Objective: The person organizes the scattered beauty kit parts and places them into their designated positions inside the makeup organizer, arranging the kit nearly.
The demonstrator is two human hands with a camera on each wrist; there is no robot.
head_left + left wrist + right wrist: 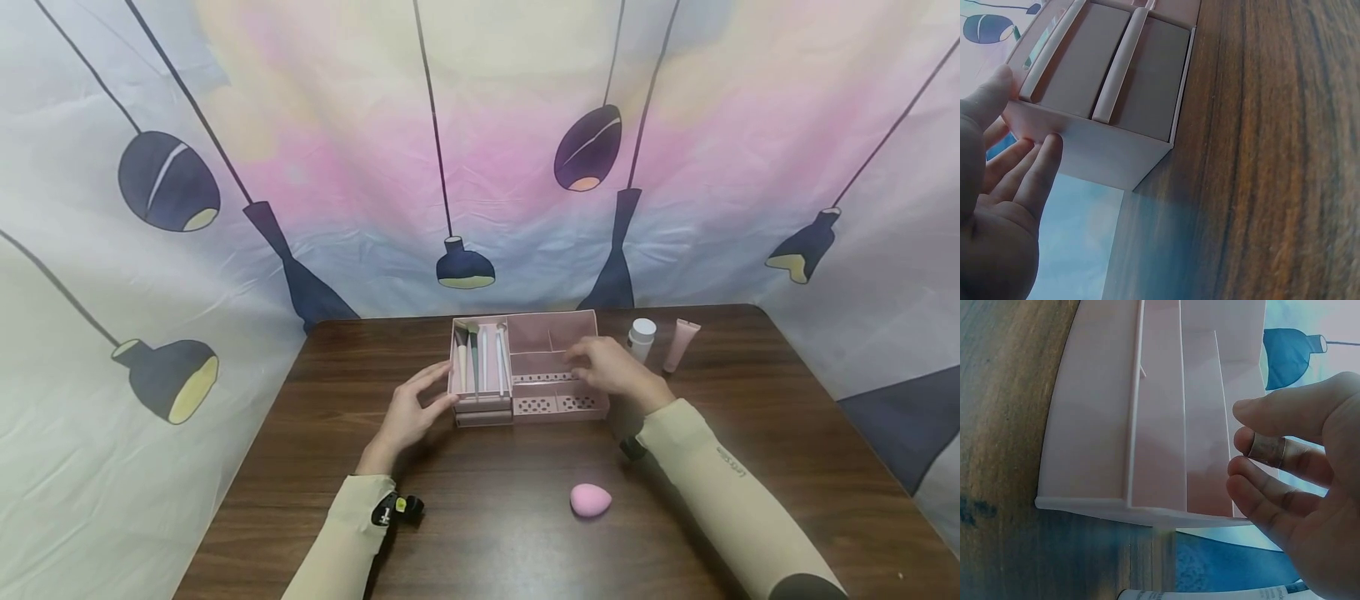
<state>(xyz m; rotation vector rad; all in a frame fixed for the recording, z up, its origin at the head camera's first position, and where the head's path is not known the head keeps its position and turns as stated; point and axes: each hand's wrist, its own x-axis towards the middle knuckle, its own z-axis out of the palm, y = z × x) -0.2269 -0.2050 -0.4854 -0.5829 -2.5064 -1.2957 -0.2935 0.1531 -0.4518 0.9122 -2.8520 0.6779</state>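
A pink cosmetics organizer (pixel 551 329) stands near the table's back edge. Several makeup brushes (pixel 476 358) lie in its upper left tray. My left hand (pixel 405 410) is at the organizer's left side; in the left wrist view its extended fingers (pixel 1044 165) lie against the side wall, with the thumb by the top front edge. Below the tray are two drawers (pixel 1150 75) with lip handles. My right hand (pixel 611 367) hovers over the right-hand compartments. Its fingers bend loosely towards the thumb, and nothing shows between them in the right wrist view.
Right of the organizer stand a white-capped jar (pixel 642 332) and a pink squeeze tube (pixel 681 345). A pink egg-shaped makeup sponge (pixel 590 500) lies in front on the brown wooden table (pixel 487 533). A printed cloth (pixel 360 183) hangs behind.
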